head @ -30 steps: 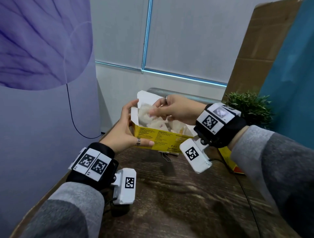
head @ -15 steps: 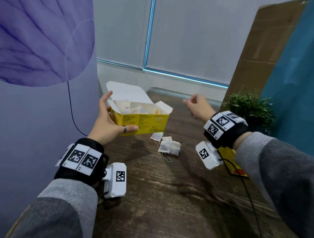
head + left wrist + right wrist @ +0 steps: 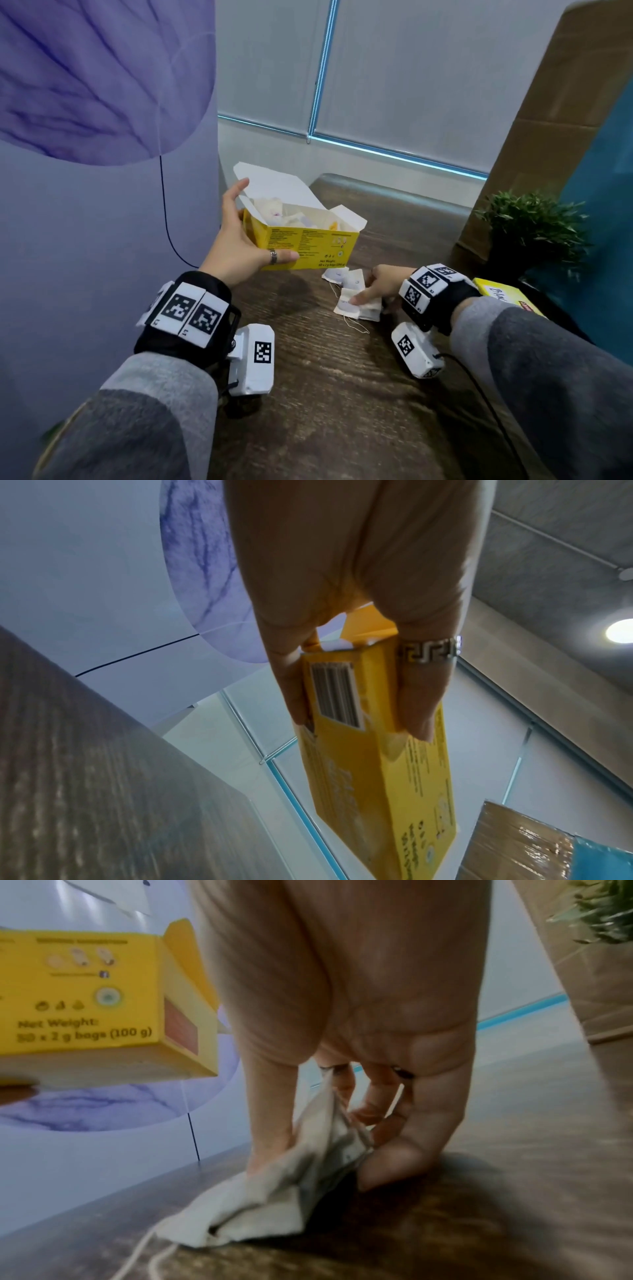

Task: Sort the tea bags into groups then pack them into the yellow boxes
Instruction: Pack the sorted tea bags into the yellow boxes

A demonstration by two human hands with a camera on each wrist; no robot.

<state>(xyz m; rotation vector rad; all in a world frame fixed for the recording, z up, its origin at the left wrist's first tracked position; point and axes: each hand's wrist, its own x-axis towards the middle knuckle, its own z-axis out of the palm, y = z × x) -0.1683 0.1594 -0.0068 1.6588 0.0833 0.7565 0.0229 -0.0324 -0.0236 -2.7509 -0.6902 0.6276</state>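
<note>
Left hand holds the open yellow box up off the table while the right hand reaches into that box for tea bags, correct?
Not quite. The left hand does hold the open yellow box off the table, but the right hand is down on the table, pinching the loose tea bags there. The head and right wrist views show it.

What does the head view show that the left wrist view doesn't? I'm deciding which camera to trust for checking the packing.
Only the head view shows the open top of the yellow box with tea bags inside, the loose tea bags on the table, the right hand on them, and a second yellow box at the right.

Only the left wrist view shows the box's underside and barcode.

Both show the left hand holding the box off the table, a ring on its thumb.
</note>
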